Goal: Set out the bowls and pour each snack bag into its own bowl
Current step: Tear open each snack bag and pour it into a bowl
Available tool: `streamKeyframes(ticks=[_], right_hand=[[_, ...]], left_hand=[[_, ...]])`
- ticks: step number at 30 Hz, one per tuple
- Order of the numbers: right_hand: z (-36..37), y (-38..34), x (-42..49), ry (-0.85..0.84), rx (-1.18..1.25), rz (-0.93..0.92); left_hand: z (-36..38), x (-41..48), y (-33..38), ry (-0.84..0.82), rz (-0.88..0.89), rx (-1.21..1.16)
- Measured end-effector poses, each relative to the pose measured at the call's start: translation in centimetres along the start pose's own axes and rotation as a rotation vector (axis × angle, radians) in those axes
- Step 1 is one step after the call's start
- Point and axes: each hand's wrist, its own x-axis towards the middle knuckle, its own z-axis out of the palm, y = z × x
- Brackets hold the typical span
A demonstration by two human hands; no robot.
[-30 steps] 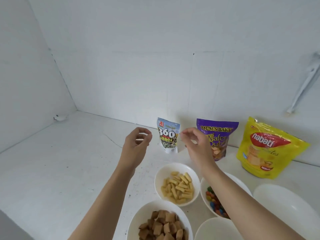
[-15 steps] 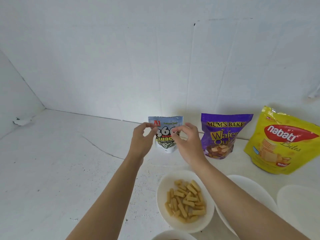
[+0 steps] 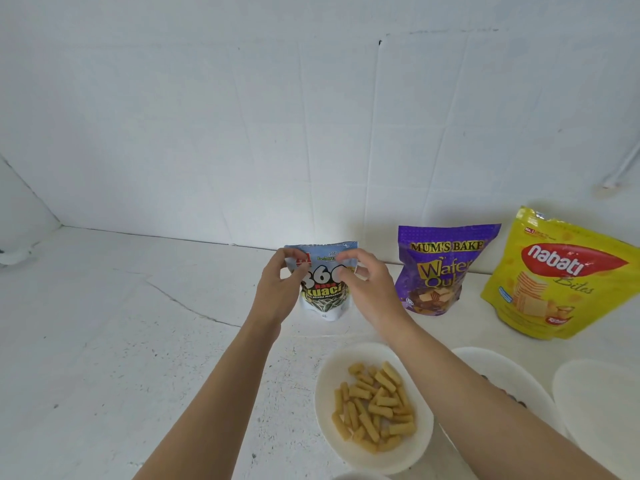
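The small blue seed bag stands on the surface, between the fingers of both hands. The fingers of the left hand pinch its upper left corner, and the fingers of the right hand pinch its upper right corner. The bag is upright, its long axis vertical, with the top edge up and the printed face toward the person. To the right of the right fingers stand a purple bag and, farther, a yellow bag. Nearer the person than the fingers, a white bowl holds yellow sticks. A second bowl is partly hidden by the right forearm.
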Motion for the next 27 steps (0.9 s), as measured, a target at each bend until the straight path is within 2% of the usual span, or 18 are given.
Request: streamKeyframes(ticks=[4, 13, 21, 27], right_hand=[[0.6, -1.3, -1.5, -0.011, 0.02, 0.003], [3.9, -5.2, -5.8, -0.018, 0.038, -0.123], [6.3, -6.2, -11.4, -0.193, 0.011, -0.16], [7.1, -4.6, -14.6, -0.252, 0.045, -0.168]], left_hand=[[-2.1, -1.3, 0.6, 0.028, 0.013, 0.037], [-9.5, -7.0, 3.6, 0.093, 0.107, 0.086], [-14.1, -14.5, 3.1, 0.153, 0.155, 0.053], [-15.6, -17.1, 0.7, 0.142, 0.088, 0.079]])
